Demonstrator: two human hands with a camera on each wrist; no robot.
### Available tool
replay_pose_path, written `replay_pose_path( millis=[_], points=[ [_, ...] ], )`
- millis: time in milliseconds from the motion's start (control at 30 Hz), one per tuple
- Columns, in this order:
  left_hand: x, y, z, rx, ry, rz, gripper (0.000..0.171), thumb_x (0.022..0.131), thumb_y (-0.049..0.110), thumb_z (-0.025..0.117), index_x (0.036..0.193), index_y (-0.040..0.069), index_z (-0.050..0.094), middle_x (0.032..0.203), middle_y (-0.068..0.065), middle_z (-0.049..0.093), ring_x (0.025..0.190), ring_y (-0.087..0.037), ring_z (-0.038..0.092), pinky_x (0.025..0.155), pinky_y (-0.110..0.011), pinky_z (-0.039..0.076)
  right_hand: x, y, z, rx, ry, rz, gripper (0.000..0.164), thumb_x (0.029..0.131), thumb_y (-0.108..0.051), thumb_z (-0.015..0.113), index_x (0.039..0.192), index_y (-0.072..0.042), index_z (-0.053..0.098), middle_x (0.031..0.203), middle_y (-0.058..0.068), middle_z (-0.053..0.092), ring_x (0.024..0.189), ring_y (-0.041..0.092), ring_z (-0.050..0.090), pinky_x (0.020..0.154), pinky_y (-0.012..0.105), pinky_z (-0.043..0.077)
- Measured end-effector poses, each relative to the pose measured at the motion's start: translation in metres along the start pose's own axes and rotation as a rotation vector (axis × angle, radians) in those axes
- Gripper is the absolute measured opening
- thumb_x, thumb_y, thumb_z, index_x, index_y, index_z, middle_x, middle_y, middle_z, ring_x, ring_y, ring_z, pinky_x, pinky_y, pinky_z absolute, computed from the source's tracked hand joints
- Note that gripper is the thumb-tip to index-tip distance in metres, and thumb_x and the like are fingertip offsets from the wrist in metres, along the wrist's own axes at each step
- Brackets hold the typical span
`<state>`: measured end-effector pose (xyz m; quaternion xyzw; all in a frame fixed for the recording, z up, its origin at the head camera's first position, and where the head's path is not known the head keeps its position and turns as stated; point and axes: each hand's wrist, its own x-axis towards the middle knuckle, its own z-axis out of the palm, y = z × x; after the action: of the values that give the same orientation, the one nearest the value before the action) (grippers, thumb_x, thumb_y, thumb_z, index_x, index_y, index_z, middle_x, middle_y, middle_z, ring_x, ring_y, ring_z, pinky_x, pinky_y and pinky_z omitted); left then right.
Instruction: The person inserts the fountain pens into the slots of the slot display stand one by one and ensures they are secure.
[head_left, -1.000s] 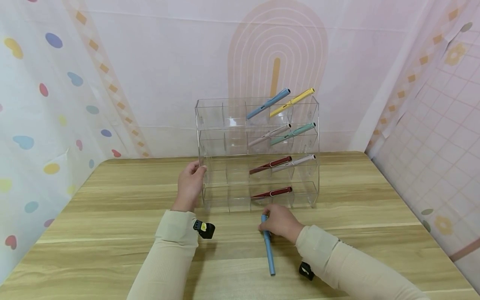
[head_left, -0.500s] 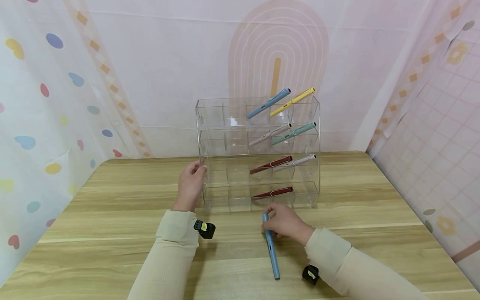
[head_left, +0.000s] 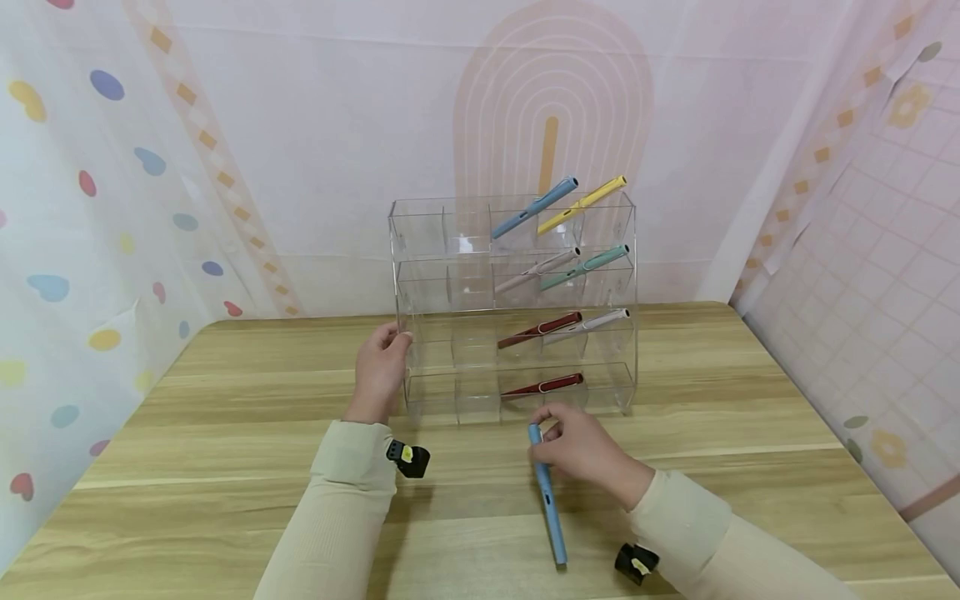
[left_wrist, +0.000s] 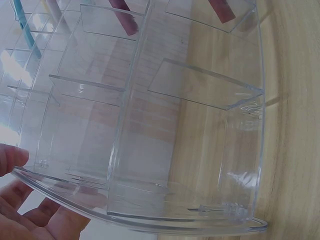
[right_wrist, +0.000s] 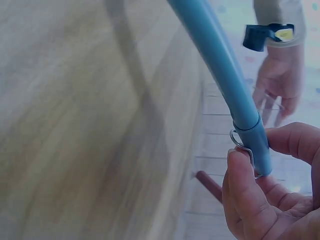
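My left hand (head_left: 380, 371) grips the left side panel of a clear acrylic pen rack (head_left: 476, 343); in the left wrist view, thumb and fingers lie on either side of the rack's edge (left_wrist: 165, 227). Between thumb and fingers my right hand (head_left: 588, 454) pinches a blue pen (head_left: 552, 517) near its clip end, in front of the rack. The pen's long barrel (right_wrist: 220, 62) points toward the near table edge. Lowest in the rack lies a dark red pen (head_left: 551, 384), just beyond the right hand. Another dark red pen (head_left: 540, 331) rests one tier higher.
Beside the upper red pen lies a pale pen (head_left: 592, 325). Higher tiers hold a greyish-pink pen (head_left: 540, 269), a green pen (head_left: 588, 267), a blue pen (head_left: 535, 208) and a yellow pen (head_left: 583, 204). A patterned cloth (head_left: 337, 150) hangs behind the wooden table (head_left: 247, 400).
The right hand has shifted slightly right with the blue pen, whose lower end has swung right and nearer the front edge. The left hand keeps its place on the rack.
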<state>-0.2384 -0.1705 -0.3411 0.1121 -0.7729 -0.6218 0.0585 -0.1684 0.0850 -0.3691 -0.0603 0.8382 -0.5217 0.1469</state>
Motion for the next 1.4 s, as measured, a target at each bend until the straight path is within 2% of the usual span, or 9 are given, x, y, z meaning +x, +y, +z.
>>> replay_pose_path(
  millis=[133, 333, 533, 967, 1400],
  points=[
    [-0.001, 0.001, 0.001, -0.003, 0.0, 0.002, 0.038, 0.101, 0.021, 0.043, 0.134, 0.004, 0.051, 0.133, -0.014, 0.05, 0.114, -0.026, 0.042, 0.09, -0.042, 0.042, -0.007, -0.004, -0.01, 0.034, 0.021, -0.014, 0.038, 0.079, -0.002, 0.069, 0.116, 0.0, 0.059, 0.079, 0.008, 0.059, 0.063, 0.017, 0.057, 0.056, 0.036, 0.053],
    [-0.001, 0.003, 0.001, -0.005, 0.004, -0.003, 0.038, 0.101, 0.021, 0.043, 0.135, 0.004, 0.051, 0.133, -0.013, 0.05, 0.112, -0.025, 0.042, 0.086, -0.038, 0.04, -0.013, -0.011, -0.025, 0.064, 0.023, -0.039, 0.039, 0.083, -0.003, 0.067, 0.119, 0.002, 0.056, 0.082, 0.009, 0.061, 0.062, 0.014, 0.058, 0.057, 0.034, 0.054],
    [-0.001, 0.002, 0.001, -0.013, 0.011, 0.001, 0.037, 0.101, 0.02, 0.043, 0.132, 0.003, 0.052, 0.13, -0.013, 0.051, 0.106, -0.023, 0.041, 0.08, -0.033, 0.038, -0.018, -0.015, -0.041, 0.075, 0.036, -0.059, 0.038, 0.085, -0.004, 0.065, 0.121, 0.001, 0.055, 0.086, 0.011, 0.061, 0.069, 0.016, 0.059, 0.063, 0.039, 0.055],
    [0.001, 0.001, 0.001, -0.005, 0.022, 0.007, 0.037, 0.1, 0.02, 0.043, 0.133, 0.003, 0.052, 0.125, -0.012, 0.052, 0.098, -0.02, 0.04, 0.075, -0.03, 0.037, -0.021, -0.016, -0.069, 0.085, 0.108, -0.067, 0.044, 0.088, -0.004, 0.062, 0.129, 0.004, 0.05, 0.097, 0.015, 0.061, 0.075, 0.016, 0.06, 0.068, 0.037, 0.056],
    [0.001, 0.001, 0.001, -0.008, 0.018, 0.004, 0.038, 0.101, 0.02, 0.043, 0.133, 0.003, 0.052, 0.131, -0.013, 0.051, 0.109, -0.023, 0.042, 0.081, -0.034, 0.039, -0.019, -0.007, -0.088, 0.132, 0.193, -0.062, 0.043, 0.089, -0.003, 0.058, 0.129, 0.006, 0.046, 0.101, 0.018, 0.061, 0.075, 0.016, 0.064, 0.071, 0.038, 0.056]
  ],
)
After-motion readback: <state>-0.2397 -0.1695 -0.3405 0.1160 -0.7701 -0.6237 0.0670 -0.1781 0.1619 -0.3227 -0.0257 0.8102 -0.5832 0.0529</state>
